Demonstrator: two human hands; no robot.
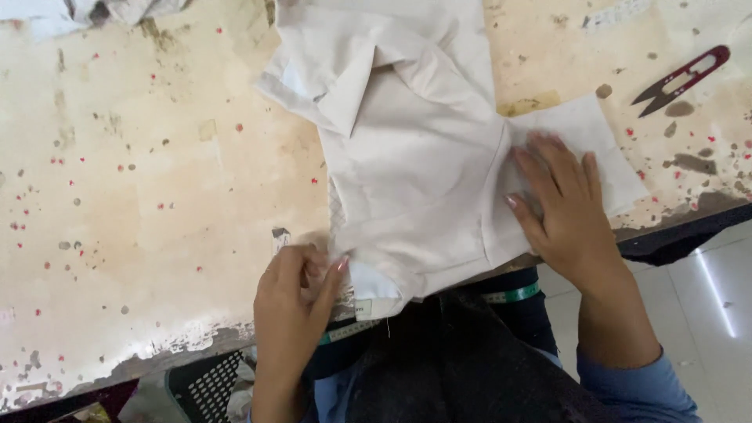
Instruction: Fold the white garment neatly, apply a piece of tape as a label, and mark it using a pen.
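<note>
White garment (407,157) lies spread on the worn, paint-flecked table (141,196), its long axis running from about 12 o'clock down to the near edge at 6. At 7 o'clock the left hand (294,294) pinches the garment's lower hem, fingers closed on the cloth, perhaps on a small label there. At 4 o'clock the right hand (560,207) lies flat, fingers spread, pressing the cloth's right flap. Red thread snips (680,80) rest at 2 o'clock, well apart. No containers show clearly.
</note>
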